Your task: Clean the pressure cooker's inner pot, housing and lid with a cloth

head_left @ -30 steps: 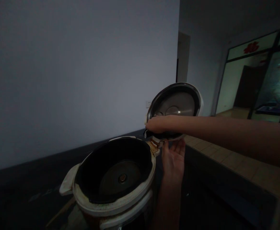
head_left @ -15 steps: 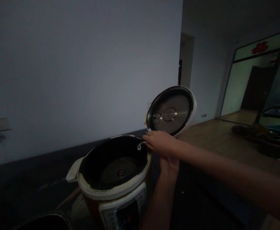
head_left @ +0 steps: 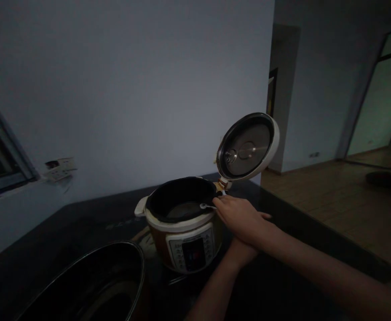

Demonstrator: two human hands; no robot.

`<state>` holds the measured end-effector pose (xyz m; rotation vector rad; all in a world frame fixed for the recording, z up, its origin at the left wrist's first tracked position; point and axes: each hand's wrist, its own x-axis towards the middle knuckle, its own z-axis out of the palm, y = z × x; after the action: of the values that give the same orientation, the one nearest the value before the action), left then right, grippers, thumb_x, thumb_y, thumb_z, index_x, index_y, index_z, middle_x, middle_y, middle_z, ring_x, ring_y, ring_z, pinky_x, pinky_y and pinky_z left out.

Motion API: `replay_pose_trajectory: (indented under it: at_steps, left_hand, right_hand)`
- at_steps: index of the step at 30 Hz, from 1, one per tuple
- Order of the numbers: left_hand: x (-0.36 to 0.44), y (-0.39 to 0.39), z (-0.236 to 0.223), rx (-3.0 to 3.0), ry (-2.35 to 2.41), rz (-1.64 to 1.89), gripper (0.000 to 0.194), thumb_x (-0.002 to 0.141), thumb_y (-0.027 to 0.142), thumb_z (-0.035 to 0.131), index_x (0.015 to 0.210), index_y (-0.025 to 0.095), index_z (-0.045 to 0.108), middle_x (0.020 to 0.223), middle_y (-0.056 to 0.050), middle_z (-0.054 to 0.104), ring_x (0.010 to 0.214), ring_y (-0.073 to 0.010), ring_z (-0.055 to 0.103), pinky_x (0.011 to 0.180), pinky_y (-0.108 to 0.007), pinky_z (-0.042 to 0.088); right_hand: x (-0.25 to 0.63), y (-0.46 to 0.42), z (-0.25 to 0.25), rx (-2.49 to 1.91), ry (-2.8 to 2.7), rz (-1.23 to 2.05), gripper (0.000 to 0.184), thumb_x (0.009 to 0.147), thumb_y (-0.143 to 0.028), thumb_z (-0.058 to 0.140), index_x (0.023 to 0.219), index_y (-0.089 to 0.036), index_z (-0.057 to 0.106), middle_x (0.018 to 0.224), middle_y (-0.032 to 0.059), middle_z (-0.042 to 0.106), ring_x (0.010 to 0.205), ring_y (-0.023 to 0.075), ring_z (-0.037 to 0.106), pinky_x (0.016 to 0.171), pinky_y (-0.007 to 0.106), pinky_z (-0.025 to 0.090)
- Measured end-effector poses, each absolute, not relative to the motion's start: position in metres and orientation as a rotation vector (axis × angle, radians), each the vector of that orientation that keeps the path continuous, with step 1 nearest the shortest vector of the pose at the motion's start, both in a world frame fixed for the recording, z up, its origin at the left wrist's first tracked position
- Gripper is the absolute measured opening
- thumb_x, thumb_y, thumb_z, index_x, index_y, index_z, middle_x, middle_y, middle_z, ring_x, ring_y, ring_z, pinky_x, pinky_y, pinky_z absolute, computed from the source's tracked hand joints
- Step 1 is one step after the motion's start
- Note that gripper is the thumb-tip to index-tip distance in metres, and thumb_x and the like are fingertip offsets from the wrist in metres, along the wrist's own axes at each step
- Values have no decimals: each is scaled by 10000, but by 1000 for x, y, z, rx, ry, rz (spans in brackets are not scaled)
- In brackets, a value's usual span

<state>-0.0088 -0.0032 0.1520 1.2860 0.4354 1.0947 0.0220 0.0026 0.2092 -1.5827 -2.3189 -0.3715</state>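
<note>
White slender piece [head_left: 205, 206] pinched in right hand [head_left: 235, 215], jutting over cooker [head_left: 178, 227]; left hand [head_left: 246, 249] mostly hidden beneath, can't tell grip.

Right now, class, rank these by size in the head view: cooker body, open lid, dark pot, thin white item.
1. Cooker body and dark pot: unsure; the pot is nearer and cut off.
2. Open lid
3. Thin white item
</note>
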Motion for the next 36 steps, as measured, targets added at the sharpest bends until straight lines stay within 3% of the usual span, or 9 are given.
replay_pose_trajectory:
  at_steps: [4, 7, 11, 14, 16, 20, 26, 31, 36]
  left_hand:
    - [-45, -42, 154, 1891, 617, 1061, 314, 820, 115, 521, 1014, 234, 737, 1112, -101, 720, 1073, -285, 643, 1019, -451, 424]
    - [-75, -67, 168, 2056, 757, 1013, 273, 809, 173, 586, 1024, 251, 734, 1033, -100, 741, 957, -313, 675, 897, -432, 496]
    - [-115, -92, 194, 2171, 964, 911, 239, 897, 234, 499, 908, 259, 736, 893, -67, 745, 832, -256, 685, 779, -354, 509]
    - [-141, -101, 197, 2059, 1092, 1147, 203, 899, 272, 519, 916, 257, 721, 919, -57, 736, 880, -231, 678, 808, -330, 508]
    - [-154, -103, 187, 1910, 1167, 1435, 200, 863, 293, 580, 1019, 255, 700, 1042, -72, 719, 990, -238, 662, 884, -343, 503]
    - [-166, -106, 150, 1666, 1140, 1564, 498, 756, 338, 704, 1235, 244, 609, 1287, -97, 628, 1211, -269, 568, 1017, -383, 450]
    - [-162, -103, 116, 1555, 1411, 1332, 314, 749, 483, 678, 871, 194, 691, 904, -65, 738, 917, -262, 678, 843, -354, 532]
    - [-145, -93, 119, 1580, 1372, 1366, 263, 777, 439, 659, 884, 199, 667, 893, -60, 734, 914, -256, 677, 823, -353, 528]
    - [-141, -87, 116, 1589, 1268, 1359, 213, 820, 369, 626, 937, 192, 652, 862, -58, 720, 836, -208, 684, 762, -301, 536]
  right_hand:
    - [10, -30, 232, -1553, -2390, -363, 215, 944, -169, 414, 1015, -173, 617, 970, 127, 713, 921, 239, 667, 721, 292, 478]
    - [12, -43, 238, -1552, -2309, -258, 243, 956, -188, 391, 1057, -161, 610, 944, 118, 710, 885, 242, 674, 707, 300, 473]
    - [29, -56, 229, -1213, -1981, 143, 306, 966, -296, 361, 998, -185, 645, 845, 65, 706, 783, 209, 660, 680, 285, 462]
    - [39, -69, 210, -1008, -1747, 529, 367, 929, -462, 430, 923, -215, 702, 728, 29, 689, 729, 207, 642, 633, 276, 477]
    - [38, -80, 193, -992, -1569, 731, 395, 863, -547, 514, 947, -234, 740, 782, 35, 716, 821, 235, 657, 695, 299, 515]
    - [21, -98, 154, -1060, -1232, 1043, 487, 721, -627, 634, 985, -240, 766, 1048, 75, 736, 1045, 296, 643, 892, 389, 518]
    - [-4, -101, 95, -1082, -968, 1222, 509, 579, -480, 808, 1016, -224, 752, 1120, 91, 723, 1139, 315, 617, 1007, 434, 463]
    - [-13, -99, 71, -938, -715, 1380, 592, 558, -400, 862, 1090, -199, 697, 1026, 85, 749, 1035, 314, 672, 923, 448, 515]
    - [-9, -98, 85, -878, -473, 1374, 551, 548, -368, 875, 1049, -222, 697, 978, 65, 757, 950, 300, 704, 858, 428, 547]
